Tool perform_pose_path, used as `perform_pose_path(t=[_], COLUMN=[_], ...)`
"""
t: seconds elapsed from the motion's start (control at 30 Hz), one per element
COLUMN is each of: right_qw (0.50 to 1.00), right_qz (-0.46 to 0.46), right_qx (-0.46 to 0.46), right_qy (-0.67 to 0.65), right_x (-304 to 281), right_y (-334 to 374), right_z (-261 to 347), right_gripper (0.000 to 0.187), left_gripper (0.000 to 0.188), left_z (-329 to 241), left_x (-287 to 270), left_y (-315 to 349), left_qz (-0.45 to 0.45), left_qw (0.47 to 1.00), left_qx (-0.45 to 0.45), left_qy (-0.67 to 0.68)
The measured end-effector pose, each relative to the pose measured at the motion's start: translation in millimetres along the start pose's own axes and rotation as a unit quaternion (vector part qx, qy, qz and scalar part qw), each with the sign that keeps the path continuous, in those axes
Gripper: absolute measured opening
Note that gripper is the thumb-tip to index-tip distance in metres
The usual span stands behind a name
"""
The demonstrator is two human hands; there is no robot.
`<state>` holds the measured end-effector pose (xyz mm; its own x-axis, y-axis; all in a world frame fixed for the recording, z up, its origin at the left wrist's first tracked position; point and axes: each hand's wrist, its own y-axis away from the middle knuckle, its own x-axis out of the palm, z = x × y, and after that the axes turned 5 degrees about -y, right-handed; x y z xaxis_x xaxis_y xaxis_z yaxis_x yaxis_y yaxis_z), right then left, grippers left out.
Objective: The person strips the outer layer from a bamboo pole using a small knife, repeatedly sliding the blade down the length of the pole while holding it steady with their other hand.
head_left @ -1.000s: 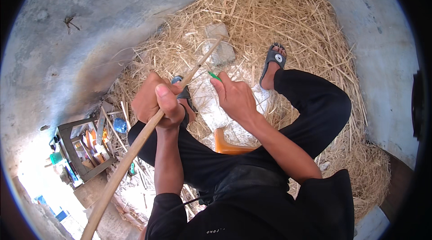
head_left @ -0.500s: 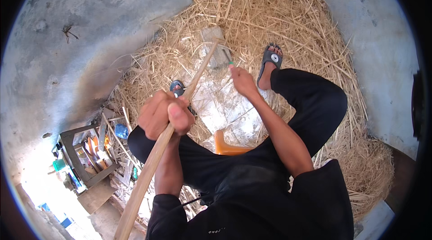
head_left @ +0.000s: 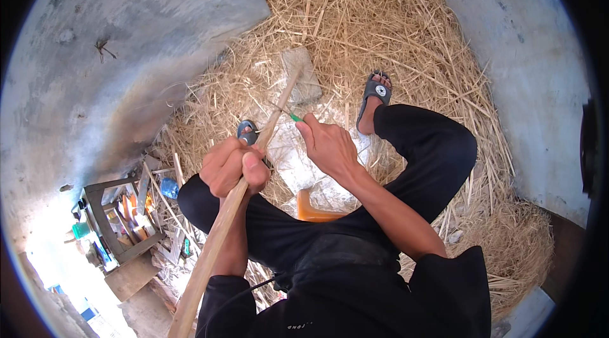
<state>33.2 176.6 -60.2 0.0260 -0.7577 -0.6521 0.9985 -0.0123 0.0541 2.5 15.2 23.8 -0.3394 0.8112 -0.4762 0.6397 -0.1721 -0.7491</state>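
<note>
My left hand (head_left: pixel 233 167) is closed around a long, pale strip of wood or bamboo (head_left: pixel 212 236), which slants from the lower left up toward the middle. Its far end reaches over a grey stone block (head_left: pixel 304 81). In my right hand (head_left: pixel 330 148) is a small knife with a green handle (head_left: pixel 295 117), the thumb laid along it. The thin blade meets or crosses the strip a little beyond my left hand; whether it touches the wood cannot be made out.
Straw-like shavings (head_left: pixel 380 14) cover the ground. My sandalled feet (head_left: pixel 375 94) stand either side of a pale slab. Beneath me is an orange plastic seat (head_left: pixel 311 208). A wooden frame (head_left: pixel 104 217) with assorted items stands at the left, and grey walls (head_left: pixel 139 33) rise on both sides.
My right hand has come back toward me and leftward, bringing the knife from near the strip's far end to its middle stretch. The left hand has barely moved.
</note>
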Motion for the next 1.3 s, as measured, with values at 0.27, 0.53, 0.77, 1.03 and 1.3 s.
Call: perform_pose_path(t=[0.27,0.53,0.77,1.03,1.3], right_qw=[0.977,0.993,0.999,0.977,0.99], right_qz=[0.008,0.02,0.032,0.021,-0.014], right_qx=[0.115,0.108,0.021,0.128,0.134], right_qy=[0.178,-0.048,-0.011,0.168,-0.049], right_x=[39.0,-9.2,-19.9,66.2,37.2], right_y=[-25.0,-9.4,6.3,-27.0,-19.7], right_z=[-88.6,-23.7,13.5,-99.7,-39.6], right_gripper=[0.044,0.038,0.032,0.04,0.036], left_gripper=[0.032,0.032,0.04,0.03,0.038], left_z=[1.6,-2.2,3.8,2.0,15.6], left_x=[10.6,-15.1,-2.2,1.7,-1.3], left_y=[-7.2,-15.6,-7.2,-4.6,-12.7], left_qz=[-0.046,-0.027,-0.029,-0.006,-0.093], left_qw=[0.997,0.995,0.997,0.997,0.985], left_qx=[0.032,0.001,-0.05,-0.016,-0.137], left_qy=[0.058,0.099,0.041,0.077,0.046])
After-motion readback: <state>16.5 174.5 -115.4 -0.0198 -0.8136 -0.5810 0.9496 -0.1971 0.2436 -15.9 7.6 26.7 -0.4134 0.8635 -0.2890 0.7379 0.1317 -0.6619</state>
